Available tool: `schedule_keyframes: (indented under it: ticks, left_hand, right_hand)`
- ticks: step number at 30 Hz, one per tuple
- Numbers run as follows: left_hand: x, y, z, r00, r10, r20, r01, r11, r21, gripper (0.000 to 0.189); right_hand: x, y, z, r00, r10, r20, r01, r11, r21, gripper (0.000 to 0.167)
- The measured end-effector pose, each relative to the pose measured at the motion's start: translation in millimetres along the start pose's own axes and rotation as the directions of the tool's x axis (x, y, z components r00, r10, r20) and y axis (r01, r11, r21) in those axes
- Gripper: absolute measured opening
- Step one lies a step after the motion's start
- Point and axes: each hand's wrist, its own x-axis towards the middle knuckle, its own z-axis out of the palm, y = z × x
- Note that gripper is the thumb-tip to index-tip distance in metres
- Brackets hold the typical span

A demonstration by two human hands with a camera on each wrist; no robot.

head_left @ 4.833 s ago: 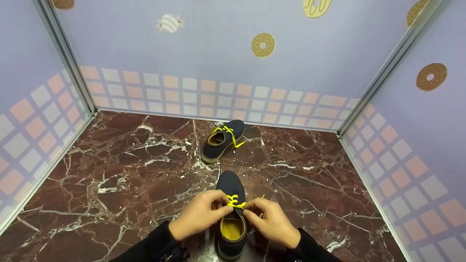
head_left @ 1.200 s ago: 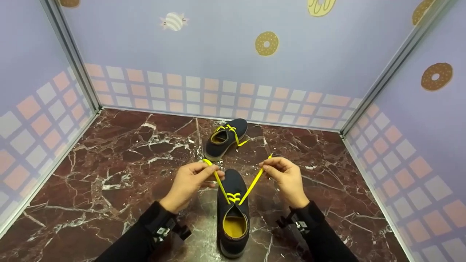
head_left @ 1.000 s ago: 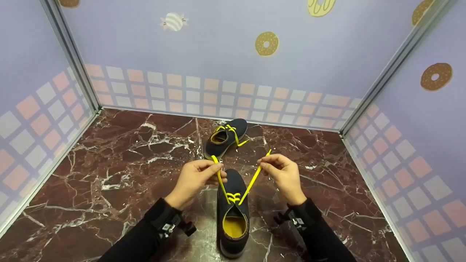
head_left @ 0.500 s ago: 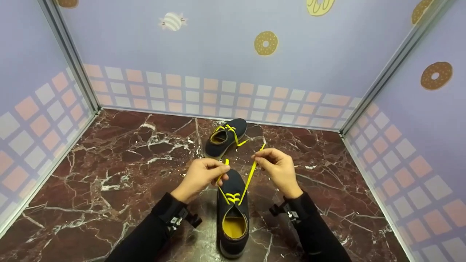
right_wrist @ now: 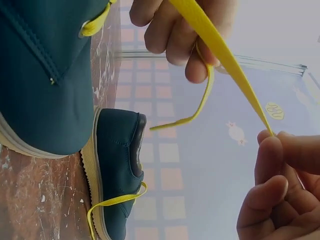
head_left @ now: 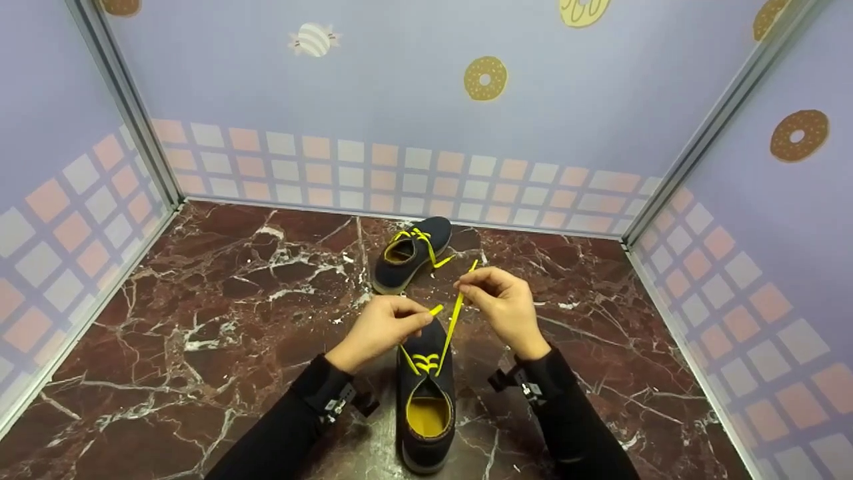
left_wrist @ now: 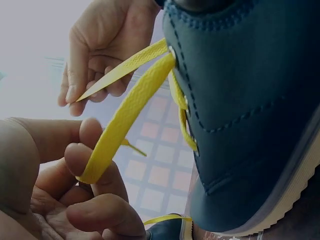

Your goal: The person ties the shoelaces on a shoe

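A dark navy shoe (head_left: 426, 400) with a yellow lining stands on the floor, toe pointing away from me. Its yellow shoelace (head_left: 425, 363) has two loose ends, both lifted off the shoe. Above the toe, my left hand (head_left: 380, 330) pinches one end between thumb and finger; its tip pokes out toward the right. My right hand (head_left: 501, 308) pinches the other end (head_left: 454, 317), drawn up taut with the tip pointing upward. In the left wrist view the left lace end (left_wrist: 125, 115) bends over the fingers. The two ends stay apart.
Farther back lies a second navy shoe (head_left: 408, 257) with yellow laces, one end trailing on the floor. Purple panels (head_left: 413, 100) with printed sweets enclose the marble floor (head_left: 253, 333) on three sides. White specks are scattered near the far shoe.
Both hands went from close over the eyelets to raised, each pulling up a lace end. Lately they have drawn nearer each other, the left moving right and the right moving left.
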Motion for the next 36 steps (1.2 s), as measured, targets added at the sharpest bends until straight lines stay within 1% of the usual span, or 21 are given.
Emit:
schedule_keyframes:
  ticks: [4, 9, 14, 20, 22, 28, 31, 36]
  left_hand:
    - [0.3, -0.3, 4.0, 1.0, 0.009, -0.005, -0.009, 1.0, 0.024, 0.018]
    - [-0.6, 1.4, 10.4, 1.0, -0.019, 0.006, 0.019, 1.0, -0.02, 0.017]
    - [-1.4, 2.6, 15.4, 0.999, -0.031, 0.025, 0.032, 0.999, -0.033, 0.019]
    - [-3.0, 2.1, 18.3, 0.995, -0.066, 0.077, 0.072, 0.995, -0.067, 0.021]
    - [-3.8, 1.1, 19.2, 0.993, -0.069, 0.099, 0.077, 0.994, -0.083, 0.021]
    - [-3.7, -1.4, 20.9, 0.989, -0.044, 0.139, 0.06, 0.991, -0.117, 0.021]
    - [-3.5, -0.7, 21.1, 0.99, -0.031, 0.138, 0.045, 0.994, -0.095, 0.023]
    - [-3.7, 0.9, 22.0, 0.99, -0.027, 0.141, 0.038, 0.997, -0.072, 0.023]
  right_hand:
    - [0.0, -1.1, -0.5, 1.0, -0.012, 0.011, 0.012, 1.0, -0.006, 0.008]
    - [-1.0, -1.4, -1.7, 1.0, -0.008, 0.006, 0.007, 1.0, 0.009, 0.008]
    - [-0.8, -0.7, -1.4, 1.0, -0.01, 0.003, 0.009, 1.0, 0.013, 0.009]
    - [0.8, -0.1, 0.9, 0.999, -0.028, 0.024, 0.027, 0.999, 0.025, 0.008]
    - [0.6, -0.3, 1.7, 0.999, -0.025, 0.029, 0.024, 0.999, 0.037, 0.008]
    - [-0.3, -0.7, 2.6, 1.0, -0.002, 0.031, -0.001, 0.996, 0.087, 0.008]
    - [0.0, -0.4, 2.9, 1.0, -0.001, 0.029, -0.002, 0.995, 0.097, 0.009]
    - [0.2, 0.0, 3.5, 1.0, 0.002, 0.023, -0.004, 0.995, 0.098, 0.01]
